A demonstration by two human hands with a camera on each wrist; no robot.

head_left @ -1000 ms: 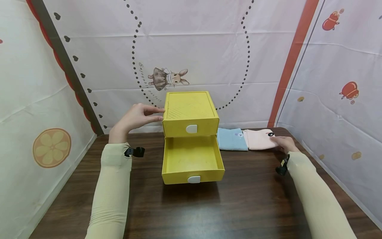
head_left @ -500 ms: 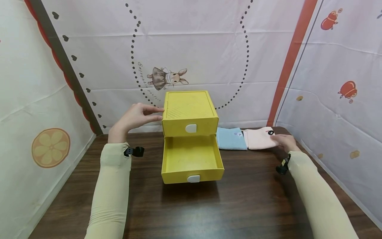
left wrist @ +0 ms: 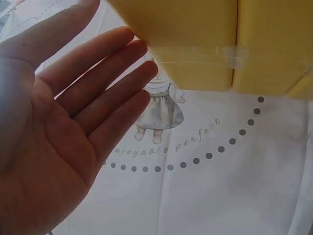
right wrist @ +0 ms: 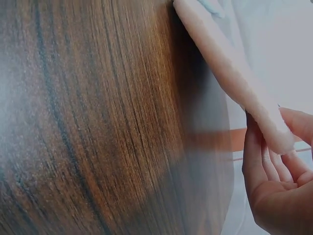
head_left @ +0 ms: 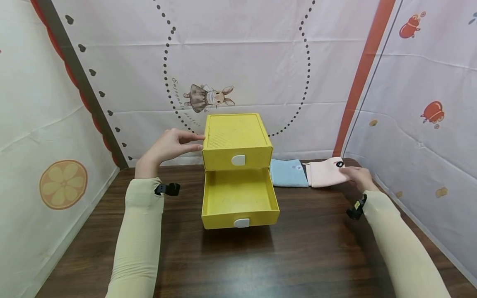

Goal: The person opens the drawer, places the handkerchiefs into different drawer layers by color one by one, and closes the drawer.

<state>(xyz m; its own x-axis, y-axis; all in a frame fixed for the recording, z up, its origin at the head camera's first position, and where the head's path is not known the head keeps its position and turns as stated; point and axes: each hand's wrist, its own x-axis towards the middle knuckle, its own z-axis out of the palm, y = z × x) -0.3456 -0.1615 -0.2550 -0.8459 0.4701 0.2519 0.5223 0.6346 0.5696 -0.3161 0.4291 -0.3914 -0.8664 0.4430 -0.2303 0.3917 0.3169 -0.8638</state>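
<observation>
A yellow two-drawer box [head_left: 238,131] stands on the table with its lower drawer [head_left: 238,198] pulled out and nothing in it. My left hand [head_left: 169,145] touches the box's left side with straight fingertips; in the left wrist view the fingers [left wrist: 115,81] lie extended against the yellow wall. To the right, my right hand [head_left: 358,178] pinches the right edge of a folded pink towel [head_left: 326,172] between thumb and fingers. That edge is raised off the table, as the right wrist view of the pink towel [right wrist: 239,81] shows. A folded blue towel [head_left: 288,173] lies between box and pink towel.
The dark wooden table [head_left: 238,265] reaches forward to a printed cloth backdrop [head_left: 261,74]. Cloth walls also stand along the left and right sides. White tabs serve as handles on both drawers, one being the lower handle [head_left: 241,223].
My right hand has shifted slightly right and lifted the pink towel's right side; a small gap now shows beside the blue towel. The left hand has stayed in place.
</observation>
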